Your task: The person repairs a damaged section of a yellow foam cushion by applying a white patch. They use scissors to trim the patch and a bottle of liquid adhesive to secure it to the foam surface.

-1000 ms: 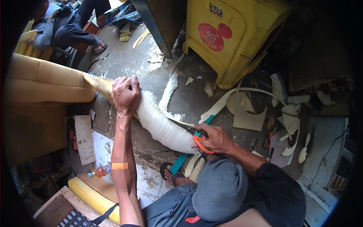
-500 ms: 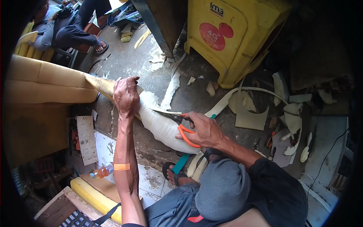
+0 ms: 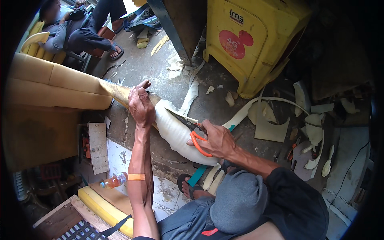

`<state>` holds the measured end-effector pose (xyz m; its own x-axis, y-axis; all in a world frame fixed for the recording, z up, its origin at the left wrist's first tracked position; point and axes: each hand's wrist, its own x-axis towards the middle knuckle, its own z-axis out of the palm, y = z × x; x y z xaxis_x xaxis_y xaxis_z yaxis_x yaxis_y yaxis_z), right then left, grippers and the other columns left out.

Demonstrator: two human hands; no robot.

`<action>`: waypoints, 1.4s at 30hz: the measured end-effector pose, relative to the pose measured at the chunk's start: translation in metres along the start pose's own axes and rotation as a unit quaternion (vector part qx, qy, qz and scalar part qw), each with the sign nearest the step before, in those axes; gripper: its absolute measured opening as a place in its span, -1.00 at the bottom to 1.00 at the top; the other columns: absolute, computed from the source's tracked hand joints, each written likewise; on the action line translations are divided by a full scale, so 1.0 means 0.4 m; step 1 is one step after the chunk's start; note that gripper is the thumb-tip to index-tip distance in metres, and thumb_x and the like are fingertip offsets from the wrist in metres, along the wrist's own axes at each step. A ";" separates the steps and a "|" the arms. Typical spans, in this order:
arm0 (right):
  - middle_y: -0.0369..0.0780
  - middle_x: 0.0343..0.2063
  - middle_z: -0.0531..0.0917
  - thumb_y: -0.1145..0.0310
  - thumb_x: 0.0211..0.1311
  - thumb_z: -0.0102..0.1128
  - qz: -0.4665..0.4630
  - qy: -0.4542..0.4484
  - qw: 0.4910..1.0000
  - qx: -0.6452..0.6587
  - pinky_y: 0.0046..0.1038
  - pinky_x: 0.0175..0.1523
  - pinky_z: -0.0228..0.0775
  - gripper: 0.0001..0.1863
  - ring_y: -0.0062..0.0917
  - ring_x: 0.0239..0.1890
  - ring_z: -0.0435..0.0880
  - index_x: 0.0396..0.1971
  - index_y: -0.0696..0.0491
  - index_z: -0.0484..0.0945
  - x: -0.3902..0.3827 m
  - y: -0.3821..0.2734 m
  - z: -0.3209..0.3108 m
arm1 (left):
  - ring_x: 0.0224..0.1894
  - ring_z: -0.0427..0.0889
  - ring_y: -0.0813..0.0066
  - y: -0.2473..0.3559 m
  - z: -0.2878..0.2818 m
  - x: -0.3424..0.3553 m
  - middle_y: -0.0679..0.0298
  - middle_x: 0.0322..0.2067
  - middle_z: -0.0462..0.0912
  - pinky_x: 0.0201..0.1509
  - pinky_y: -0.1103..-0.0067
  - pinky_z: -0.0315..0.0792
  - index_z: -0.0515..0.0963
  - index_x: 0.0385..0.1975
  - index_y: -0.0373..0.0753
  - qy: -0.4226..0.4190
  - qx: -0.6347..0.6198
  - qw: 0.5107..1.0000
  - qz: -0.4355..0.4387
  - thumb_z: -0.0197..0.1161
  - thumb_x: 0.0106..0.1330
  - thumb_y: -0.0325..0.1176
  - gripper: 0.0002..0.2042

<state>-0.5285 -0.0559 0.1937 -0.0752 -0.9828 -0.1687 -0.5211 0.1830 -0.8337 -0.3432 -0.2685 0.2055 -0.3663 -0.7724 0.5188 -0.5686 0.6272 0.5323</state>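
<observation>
My left hand [image 3: 142,106] is closed round a tapering tan furniture arm [image 3: 116,92], beside the end of a white foam sheet [image 3: 172,134]. The foam lies over the lower part of the arm, with a wavy edge on its left side. In my right hand [image 3: 220,142] is a pair of scissors [image 3: 194,138] with orange handles and dark blades. The blades lie along the foam's upper right edge, pointing up toward my left hand, with a thin foam strip beside them. My fingers partly hide the handles.
A yellow plastic stool [image 3: 256,48] stands at the far right of the work. Foam offcuts [image 3: 272,128] litter the floor on the right. A tan padded seat [image 3: 60,84] is at left, a bottle [image 3: 114,181] below it. Another person [image 3: 76,34] sits at the upper left.
The whole view has shifted, so things sit slightly right and lower. The scissor blades now lie more steeply along the foam edge. Both hands keep their holds.
</observation>
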 end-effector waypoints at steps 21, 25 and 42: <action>-0.13 -0.66 0.57 -0.27 0.10 0.46 -0.035 0.036 0.999 0.005 -0.25 -0.44 0.46 -0.21 -0.27 -0.60 0.65 -0.10 0.24 0.54 0.038 -0.023 0.039 | 0.00 0.64 0.10 0.017 -0.010 -0.028 0.12 -0.14 0.77 0.20 0.32 0.38 0.53 0.11 -0.28 0.035 -0.009 0.999 -0.023 -0.18 0.64 -0.15 -0.60; -0.11 -0.65 0.58 -0.29 0.09 0.45 -0.016 0.014 0.999 -0.026 -0.22 -0.42 0.47 -0.22 -0.25 -0.58 0.66 -0.13 0.22 0.54 0.040 -0.028 0.033 | 0.03 0.69 0.17 -0.001 -0.013 -0.035 0.02 -0.07 0.74 0.19 0.37 0.46 0.48 0.17 -0.32 0.019 -0.016 0.999 -0.028 -0.27 0.66 -0.09 -0.52; -0.30 -0.56 0.57 -0.23 0.14 0.46 0.148 0.055 0.984 0.085 -0.37 -0.39 0.42 -0.33 -0.50 -0.52 0.55 -0.21 0.17 0.55 0.033 0.084 0.016 | 0.09 0.66 0.14 0.027 -0.031 -0.013 0.10 -0.06 0.74 0.36 0.33 0.32 0.61 -0.01 -0.31 -0.019 0.023 0.998 -0.049 -0.12 0.62 -0.16 -0.61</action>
<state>-0.5417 -0.0627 0.1601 -0.2981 -0.8811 -0.3671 -0.3137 0.4536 -0.8342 -0.3384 -0.2564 0.2170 -0.3347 -0.8333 0.4399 -0.6354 0.5443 0.5477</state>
